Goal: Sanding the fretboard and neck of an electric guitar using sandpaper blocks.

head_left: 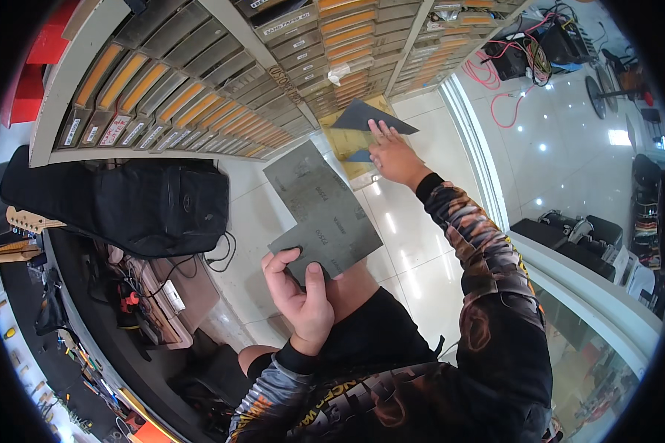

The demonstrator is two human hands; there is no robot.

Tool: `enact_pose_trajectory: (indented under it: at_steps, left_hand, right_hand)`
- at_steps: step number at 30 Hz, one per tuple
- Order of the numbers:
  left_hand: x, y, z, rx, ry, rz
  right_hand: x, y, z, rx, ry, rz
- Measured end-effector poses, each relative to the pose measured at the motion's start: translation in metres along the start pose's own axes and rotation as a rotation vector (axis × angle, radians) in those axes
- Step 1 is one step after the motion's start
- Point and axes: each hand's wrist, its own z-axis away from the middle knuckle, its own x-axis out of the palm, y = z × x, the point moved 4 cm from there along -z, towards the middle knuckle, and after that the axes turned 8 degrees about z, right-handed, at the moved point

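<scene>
My left hand (297, 299) grips a grey-green sheet of sandpaper (325, 214) by its lower left corner, thumb on top. The sheet has a piece cut out, so it looks L-shaped, and its printed back faces up. Farther off, my right hand (395, 153) reaches to a pulled-out yellow drawer (340, 144) low in the cabinet. Its fingertips are on the edge of a dark sandpaper sheet (368, 118), which is bent up and juts past the drawer's side. The right thumb is partly hidden. Below those fingers shows a bluish sheet corner (360, 156).
A tall cabinet (270, 48) of small labelled drawers stands ahead. To the left lie a black guitar bag (148, 203), a guitar headstock (29, 220) and a tool-strewn bench (33, 310). A white door track (476, 151) runs along the right, with red cables (488, 70) beyond it.
</scene>
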Motion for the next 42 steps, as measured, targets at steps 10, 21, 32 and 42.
enact_pose_trajectory:
  at_steps: [10, 21, 32, 42]
  left_hand:
    - [0.001, 0.002, 0.000, -0.032, 0.015, 0.049]
    - [0.007, 0.005, -0.004, -0.059, 0.024, 0.094]
    - [0.009, 0.006, -0.004, -0.069, 0.005, 0.095]
    - [0.010, 0.011, -0.009, -0.138, 0.075, 0.101]
  right_hand:
    - [-0.017, -0.002, -0.002, -0.041, -0.075, 0.026]
    - [0.011, -0.014, 0.024, -0.055, 0.102, 0.107]
    - [0.072, -0.029, 0.028, 0.190, -0.286, -0.186]
    - [0.083, 0.038, -0.034, 0.561, 0.070, -1.517]
